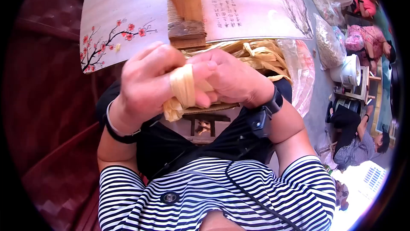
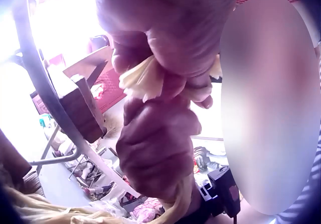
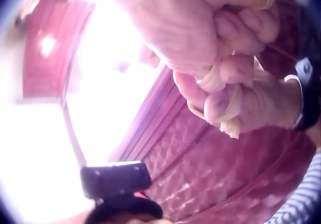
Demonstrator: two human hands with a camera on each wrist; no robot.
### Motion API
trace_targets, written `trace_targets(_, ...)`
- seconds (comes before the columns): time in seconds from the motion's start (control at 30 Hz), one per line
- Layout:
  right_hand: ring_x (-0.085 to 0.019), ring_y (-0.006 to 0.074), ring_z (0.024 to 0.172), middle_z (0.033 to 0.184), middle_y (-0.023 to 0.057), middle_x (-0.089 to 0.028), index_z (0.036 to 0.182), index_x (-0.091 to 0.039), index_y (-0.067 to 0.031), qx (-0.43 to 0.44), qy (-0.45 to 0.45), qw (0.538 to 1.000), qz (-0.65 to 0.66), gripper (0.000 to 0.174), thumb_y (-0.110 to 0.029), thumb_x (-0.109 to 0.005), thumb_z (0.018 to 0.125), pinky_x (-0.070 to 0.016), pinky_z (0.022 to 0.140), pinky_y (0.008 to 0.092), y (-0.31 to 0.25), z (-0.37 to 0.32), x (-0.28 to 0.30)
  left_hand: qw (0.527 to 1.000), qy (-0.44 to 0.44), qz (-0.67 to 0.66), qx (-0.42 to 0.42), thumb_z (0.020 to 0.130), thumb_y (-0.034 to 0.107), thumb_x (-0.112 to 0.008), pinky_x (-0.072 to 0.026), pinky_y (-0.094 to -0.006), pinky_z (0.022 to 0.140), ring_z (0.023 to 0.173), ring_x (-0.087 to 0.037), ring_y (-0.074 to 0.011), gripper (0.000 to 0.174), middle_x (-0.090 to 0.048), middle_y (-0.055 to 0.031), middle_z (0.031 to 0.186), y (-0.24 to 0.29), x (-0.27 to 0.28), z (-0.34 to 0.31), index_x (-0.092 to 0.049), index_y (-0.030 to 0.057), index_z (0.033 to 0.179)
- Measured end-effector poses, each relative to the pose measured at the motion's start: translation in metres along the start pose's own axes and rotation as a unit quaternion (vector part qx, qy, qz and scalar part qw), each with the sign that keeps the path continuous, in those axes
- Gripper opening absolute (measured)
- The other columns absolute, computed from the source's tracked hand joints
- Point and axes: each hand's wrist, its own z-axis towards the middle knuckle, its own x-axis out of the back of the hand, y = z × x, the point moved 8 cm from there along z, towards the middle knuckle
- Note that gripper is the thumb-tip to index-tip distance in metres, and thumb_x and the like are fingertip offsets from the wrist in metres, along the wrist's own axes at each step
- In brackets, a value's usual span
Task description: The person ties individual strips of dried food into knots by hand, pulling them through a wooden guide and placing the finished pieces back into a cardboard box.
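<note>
A flat, pale yellow strip like dried corn husk (image 1: 183,86) loops around a digit of my left hand (image 1: 145,81), its folded end hanging below. My right hand (image 1: 237,77) meets the left from the other side with fingers curled, pinching part of the strip between them. In the left wrist view a fanned strip end (image 2: 143,81) sticks out from under the left fingers, above the right fist. The right wrist view shows the strip (image 3: 233,103) wound about the left fingertips, the right fingers close over it. Some fingertips are hidden behind the hands.
Just beyond the hands lies a pile of similar strips (image 1: 260,56). Behind it stand a wooden block (image 1: 185,30) and a board painted with red blossoms (image 1: 124,13). Off to the right are a white bucket (image 1: 348,71), a filled plastic bag (image 1: 329,43) and several seated people.
</note>
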Motion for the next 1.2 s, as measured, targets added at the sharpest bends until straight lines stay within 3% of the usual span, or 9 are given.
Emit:
trace_targets(0.17,-0.058,0.0093,0.061,0.085,0.0052,-0.065,0.092,-0.062,-0.0025,0.092,0.037,0.955,0.279,0.009,-0.012,-0.063,0.091,-0.0472,0.054,0.0204,0.003,0.007,0.004,0.993,0.054,0.100,0.019,0.068,0.023,-0.077,-0.0474,-0.0363,0.079,0.081,-0.062,-0.0238,0.030,-0.064,-0.0120,0.096,-0.002,0.016,-0.005,-0.071,0.0049,0.091)
trace_targets(0.27,-0.063,0.0123,0.068,0.085,0.0062,-0.068,0.097,-0.065,0.0006,0.282,0.218,0.933,-0.057,0.014,-0.012,-0.060,0.094,-0.0522,0.061,0.0253,-0.032,-0.014,0.023,0.988,0.079,-0.015,0.135,0.074,0.014,-0.075,-0.0486,-0.0394,0.087,0.095,-0.064,-0.0306,0.025,-0.064,-0.0185,0.111,-0.029,0.010,-0.016,-0.069,-0.0005,0.094)
trace_targets(0.33,-0.064,0.0143,0.066,0.081,0.0079,-0.068,0.095,-0.065,0.0012,0.353,0.198,0.899,-0.170,0.015,-0.013,-0.061,0.092,-0.0515,0.059,0.0275,-0.042,-0.019,0.015,0.969,0.043,-0.103,0.218,0.074,0.010,-0.073,-0.0486,-0.0394,0.087,0.100,-0.063,-0.0333,0.024,-0.063,-0.0192,0.114,-0.037,0.002,-0.020,-0.067,-0.0025,0.094)
trace_targets(0.47,-0.063,0.0199,0.062,0.076,0.0140,-0.065,0.090,-0.064,0.0019,0.375,0.193,0.760,-0.494,0.017,-0.015,-0.064,0.088,-0.0486,0.057,0.0315,-0.049,-0.018,-0.008,0.989,-0.039,0.038,0.135,0.074,0.006,-0.071,-0.0481,-0.0398,0.087,0.106,-0.062,-0.0331,0.019,-0.063,-0.0173,0.113,-0.026,-0.002,-0.016,-0.066,-0.0027,0.090)
trace_targets(0.6,-0.058,0.0198,0.057,0.064,0.0115,-0.059,0.086,-0.063,0.0008,0.195,0.210,0.886,-0.364,0.028,-0.025,-0.055,0.093,-0.0455,0.054,0.0318,-0.032,-0.007,0.017,0.991,-0.009,-0.012,0.131,0.078,0.000,-0.064,-0.0482,-0.0395,0.090,0.108,-0.061,-0.0320,0.008,-0.064,-0.0162,0.108,-0.022,-0.003,-0.013,-0.063,-0.0039,0.085)
trace_targets(0.73,-0.035,0.0054,0.046,0.053,-0.0050,-0.039,0.083,-0.063,-0.0007,0.038,0.007,0.998,-0.056,0.046,-0.038,-0.044,0.100,-0.0271,0.043,0.0229,-0.002,-0.001,0.013,0.957,0.103,-0.225,0.149,0.089,0.003,-0.057,-0.0500,-0.0416,0.092,0.104,-0.062,-0.0314,0.011,-0.063,-0.0173,0.105,-0.045,0.032,-0.014,-0.062,-0.0059,0.086)
trace_targets(0.9,-0.027,0.0045,0.042,0.050,-0.0049,-0.036,0.083,-0.062,-0.0024,0.043,-0.013,0.995,0.091,0.047,-0.042,-0.043,0.100,-0.0195,0.040,0.0215,0.003,0.003,0.007,0.860,0.172,-0.356,0.323,0.087,0.001,-0.060,-0.0527,-0.0292,0.077,0.086,-0.064,-0.0192,0.010,-0.064,-0.0151,0.102,-0.073,0.027,-0.036,-0.060,-0.0057,0.095)
trace_targets(1.03,-0.032,0.0042,0.046,0.055,-0.0046,-0.043,0.082,-0.064,-0.0023,0.014,0.005,0.993,0.120,0.035,-0.034,-0.056,0.096,-0.0234,0.044,0.0195,0.006,0.006,0.005,0.781,-0.010,-0.488,0.389,0.081,-0.002,-0.065,-0.0434,-0.0190,0.048,0.056,-0.056,-0.0081,0.019,-0.063,-0.0069,0.075,-0.066,-0.015,-0.038,-0.059,-0.0016,0.099)
trace_targets(1.2,-0.053,0.0024,0.066,0.075,-0.0004,-0.066,0.085,-0.069,-0.0010,0.146,0.253,0.947,-0.135,0.019,-0.020,-0.072,0.086,-0.0388,0.056,0.0167,-0.036,-0.014,0.049,0.787,0.092,-0.457,0.404,0.085,0.002,-0.063,-0.0381,-0.0181,0.044,0.049,-0.049,-0.0041,0.007,-0.057,-0.0004,0.064,-0.081,-0.009,-0.038,-0.060,0.0013,0.091)
